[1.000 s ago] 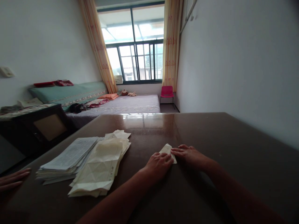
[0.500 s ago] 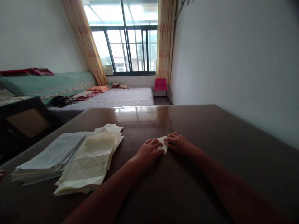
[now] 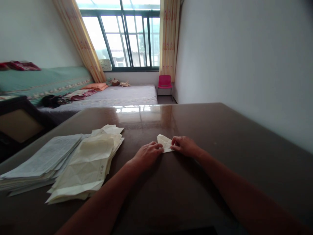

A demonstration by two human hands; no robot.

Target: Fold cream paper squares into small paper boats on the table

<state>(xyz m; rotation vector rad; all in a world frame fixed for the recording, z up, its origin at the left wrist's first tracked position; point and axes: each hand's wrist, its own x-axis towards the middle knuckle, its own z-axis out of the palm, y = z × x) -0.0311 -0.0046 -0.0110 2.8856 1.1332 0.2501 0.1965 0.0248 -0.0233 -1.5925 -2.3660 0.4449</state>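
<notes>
Folded paper piece (image 3: 165,144), one, lies on the dark table (image 3: 232,147), more exposed than a second ago. Left: two paper stacks (image 3: 70,160), their left edge cut off. Left hand (image 3: 146,155) presses flat on its near edge; right hand (image 3: 184,146) pinches its right corner; creases indistinct.

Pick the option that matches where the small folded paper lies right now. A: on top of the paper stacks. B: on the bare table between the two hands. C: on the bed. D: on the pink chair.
B: the small folded paper lies on the dark table, with the left hand and right hand touching it from either side, apart from the paper stacks.
</notes>
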